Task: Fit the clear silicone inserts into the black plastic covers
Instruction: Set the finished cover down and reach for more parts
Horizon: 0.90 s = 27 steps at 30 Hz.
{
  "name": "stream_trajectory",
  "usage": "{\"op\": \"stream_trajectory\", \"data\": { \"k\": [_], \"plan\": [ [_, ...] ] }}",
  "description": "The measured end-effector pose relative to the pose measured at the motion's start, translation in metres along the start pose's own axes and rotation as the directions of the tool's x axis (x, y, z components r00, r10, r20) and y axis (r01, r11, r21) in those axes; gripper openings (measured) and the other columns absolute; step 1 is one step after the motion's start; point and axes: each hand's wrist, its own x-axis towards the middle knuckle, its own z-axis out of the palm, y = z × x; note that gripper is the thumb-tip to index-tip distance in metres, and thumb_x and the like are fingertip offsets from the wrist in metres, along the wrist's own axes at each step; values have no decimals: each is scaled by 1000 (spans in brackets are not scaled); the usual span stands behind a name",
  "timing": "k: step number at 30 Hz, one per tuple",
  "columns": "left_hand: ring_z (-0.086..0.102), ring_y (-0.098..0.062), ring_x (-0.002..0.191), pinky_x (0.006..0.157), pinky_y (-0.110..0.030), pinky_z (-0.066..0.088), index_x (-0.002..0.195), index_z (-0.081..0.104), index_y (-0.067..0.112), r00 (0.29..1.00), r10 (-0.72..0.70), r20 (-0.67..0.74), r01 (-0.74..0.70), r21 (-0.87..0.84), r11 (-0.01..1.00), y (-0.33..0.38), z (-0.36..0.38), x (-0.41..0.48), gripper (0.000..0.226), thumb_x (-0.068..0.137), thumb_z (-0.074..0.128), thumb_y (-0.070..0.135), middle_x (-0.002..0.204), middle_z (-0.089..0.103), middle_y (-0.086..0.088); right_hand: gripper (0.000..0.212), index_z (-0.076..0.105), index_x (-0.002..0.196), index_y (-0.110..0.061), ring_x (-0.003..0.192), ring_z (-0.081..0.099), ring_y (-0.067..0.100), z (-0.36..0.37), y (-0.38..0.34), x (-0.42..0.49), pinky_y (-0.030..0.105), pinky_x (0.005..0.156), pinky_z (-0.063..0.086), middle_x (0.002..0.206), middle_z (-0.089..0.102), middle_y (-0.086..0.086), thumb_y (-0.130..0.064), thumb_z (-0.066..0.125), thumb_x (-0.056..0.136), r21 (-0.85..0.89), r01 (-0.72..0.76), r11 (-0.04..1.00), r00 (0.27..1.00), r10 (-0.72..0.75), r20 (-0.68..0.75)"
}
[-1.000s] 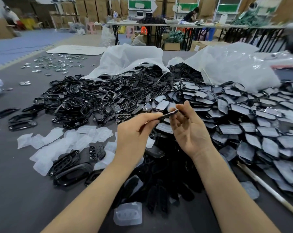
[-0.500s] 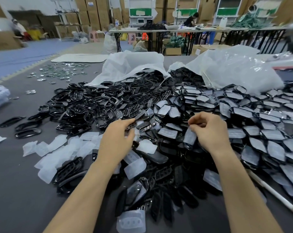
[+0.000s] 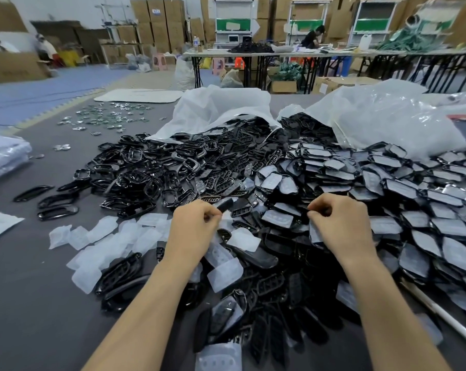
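Observation:
My left hand (image 3: 194,228) pinches a small black plastic cover (image 3: 225,204) between thumb and fingers, just above the heap. My right hand (image 3: 341,226) has its fingers curled and pinches a cover with a clear insert in it (image 3: 315,232), which hangs down at the edge of the pile of fitted covers (image 3: 413,199). Loose black covers (image 3: 213,180) lie heaped ahead of my left hand. Clear silicone inserts (image 3: 106,236) are spread on the grey table at the left, and a few more lie between my arms, such as one insert (image 3: 243,240).
Two white plastic bags (image 3: 221,111) (image 3: 387,116) lie open behind the heaps. Long black frames (image 3: 57,207) sit at the left, small shiny metal parts (image 3: 106,119) farther back. A white rod (image 3: 456,328) lies at the right front. Tables, boxes and people are beyond.
My hands were together, raised, holding one piece. They parted and dropped to the heap: the right carried that piece rightward, the left reached the loose covers and picked one up.

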Motion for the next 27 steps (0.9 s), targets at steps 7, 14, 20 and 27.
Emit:
{"op": "stream_trajectory", "data": {
  "k": [7,14,20,27],
  "plan": [
    [65,-8,91,85,-27,53,81,75,19,972,139,189,-22,-518,855,34,-4,-13,31,82,51,-1,96,72,6,23,69,101,-27,61,58,2,22,-36,-18,11,60,43,76,66,-14,-33,74,79,509,78,857,993,-114,40],
    [57,-11,110,96,-29,45,88,74,21,998,-33,-61,27,-85,996,6,-13,5,26,85,53,7,119,67,3,16,69,79,-24,44,59,20,33,-27,-16,26,49,50,55,65,4,-13,64,90,646,58,761,989,-130,64],
    [57,-27,113,96,-41,46,125,63,22,980,-192,-47,198,174,965,-36,-20,8,42,89,57,2,119,67,-7,21,68,103,-22,40,57,9,41,-28,-21,19,47,50,52,63,-1,-8,66,88,549,159,820,972,-229,60],
    [66,-18,87,80,-37,52,107,74,22,971,-70,-227,106,150,983,-22,-25,6,23,85,72,27,95,74,2,14,63,92,-15,55,63,5,35,-32,-21,20,62,52,64,61,-12,-4,68,85,356,391,849,913,-406,-35]
  ]
}}
